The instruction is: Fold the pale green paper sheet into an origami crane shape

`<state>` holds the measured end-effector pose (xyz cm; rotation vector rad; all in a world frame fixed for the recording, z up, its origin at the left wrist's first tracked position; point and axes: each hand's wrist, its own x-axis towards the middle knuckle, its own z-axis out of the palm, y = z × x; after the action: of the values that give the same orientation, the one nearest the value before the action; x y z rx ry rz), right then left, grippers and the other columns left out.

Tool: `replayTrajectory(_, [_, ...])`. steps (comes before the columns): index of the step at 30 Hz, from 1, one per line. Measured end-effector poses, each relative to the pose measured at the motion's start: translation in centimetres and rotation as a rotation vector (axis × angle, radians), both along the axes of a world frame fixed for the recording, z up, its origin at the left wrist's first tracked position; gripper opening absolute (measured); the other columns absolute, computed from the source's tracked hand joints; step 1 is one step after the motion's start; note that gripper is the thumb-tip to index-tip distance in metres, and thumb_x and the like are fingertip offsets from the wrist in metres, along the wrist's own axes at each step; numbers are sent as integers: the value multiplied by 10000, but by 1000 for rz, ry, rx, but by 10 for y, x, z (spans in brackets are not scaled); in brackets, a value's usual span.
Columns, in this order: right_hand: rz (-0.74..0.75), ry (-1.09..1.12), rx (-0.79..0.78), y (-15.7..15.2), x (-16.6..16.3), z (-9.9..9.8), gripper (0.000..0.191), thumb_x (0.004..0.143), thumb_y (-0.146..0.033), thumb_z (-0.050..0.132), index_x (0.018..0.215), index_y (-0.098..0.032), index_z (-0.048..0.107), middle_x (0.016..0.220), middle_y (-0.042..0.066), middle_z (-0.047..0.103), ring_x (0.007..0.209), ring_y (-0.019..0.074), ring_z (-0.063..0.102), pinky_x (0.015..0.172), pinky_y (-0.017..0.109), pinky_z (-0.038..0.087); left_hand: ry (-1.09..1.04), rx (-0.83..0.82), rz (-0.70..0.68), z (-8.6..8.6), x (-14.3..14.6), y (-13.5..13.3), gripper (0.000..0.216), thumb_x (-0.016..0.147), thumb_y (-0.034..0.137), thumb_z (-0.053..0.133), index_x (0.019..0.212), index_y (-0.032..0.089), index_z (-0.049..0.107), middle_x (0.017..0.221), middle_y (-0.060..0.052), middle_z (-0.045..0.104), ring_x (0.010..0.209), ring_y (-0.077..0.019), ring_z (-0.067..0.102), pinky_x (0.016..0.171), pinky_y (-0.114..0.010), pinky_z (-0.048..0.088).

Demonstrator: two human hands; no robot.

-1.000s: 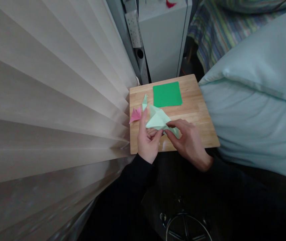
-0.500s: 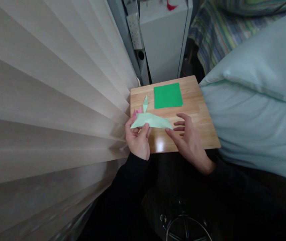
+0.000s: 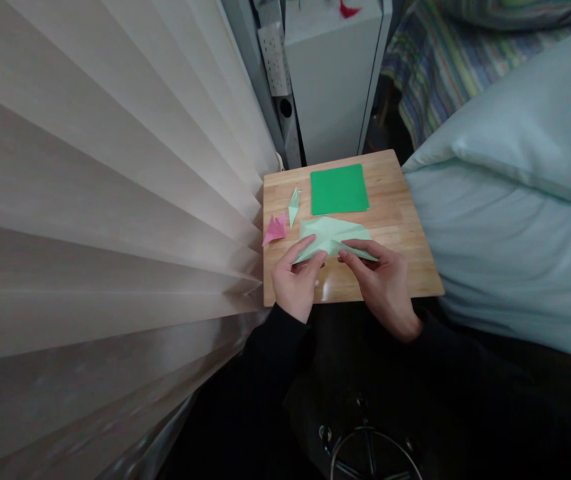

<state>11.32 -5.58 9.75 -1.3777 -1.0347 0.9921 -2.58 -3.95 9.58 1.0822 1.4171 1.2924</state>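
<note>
A pale green sheet of origami paper point(image 3: 333, 230), creased and partly folded, is held over the near half of the small wooden table point(image 3: 400, 220). My left hand point(image 3: 296, 277) pinches its near left edge between thumb and fingers. At the near right edge, my right hand point(image 3: 383, 280) grips the paper the same way, its thumb close to the left thumb. Left of the sheet lies a pink folded paper piece point(image 3: 275, 229). A slim pale green folded piece point(image 3: 293, 207) rests just behind it.
Bright green square paper point(image 3: 339, 189) lies at the table's far side. A pleated curtain point(image 3: 165, 200) borders the left edge, and pale blue bedding point(image 3: 505, 220) the right. Behind stands a white cabinet point(image 3: 333, 87) with a red item point(image 3: 349, 10) on top. A wheeled chair base point(image 3: 370, 453) is below.
The pale green paper has moved right and opened wider. My right hand has closed on its near edge. The pink piece, partly covered before, now shows fully.
</note>
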Motion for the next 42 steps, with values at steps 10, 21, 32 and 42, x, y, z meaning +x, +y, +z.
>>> replayTrajectory(10, [-47, -335, 218, -3, -3, -6, 143, 905, -336, 739, 949, -232, 827, 1141, 113, 706, 1067, 273, 684, 941, 494, 572, -117, -11, 113, -2, 4, -4, 300, 730, 396, 896, 938, 184, 848, 912, -69, 819, 728, -176, 755, 734, -339, 663])
replayTrajectory(21, [68, -684, 385, 15, 25, 2, 112, 895, -268, 742, 784, -259, 754, 1175, 76, 756, 1140, 329, 663, 1041, 608, 435, 533, 273, 15, -9, -31, 12, 202, 899, 309, 753, 1079, 253, 825, 1291, -92, 657, 1258, -255, 616, 1162, -468, 452])
replayTrajectory(32, [396, -60, -59, 27, 47, 20, 155, 793, -392, 810, 821, -242, 789, 890, 26, 790, 887, 242, 714, 880, 417, 538, 12, 99, -675, 11, -31, 16, 301, 915, 215, 701, 1204, 238, 783, 1254, -75, 771, 1203, -250, 698, 1104, -421, 511])
replayTrajectory(42, [461, 292, -362, 20, 39, 27, 297, 701, -464, 869, 771, -191, 774, 760, 26, 738, 697, 167, 610, 664, 313, 463, -157, 0, -617, 19, -28, 13, 182, 720, 153, 846, 885, 229, 853, 959, -51, 813, 883, -183, 739, 815, -303, 606])
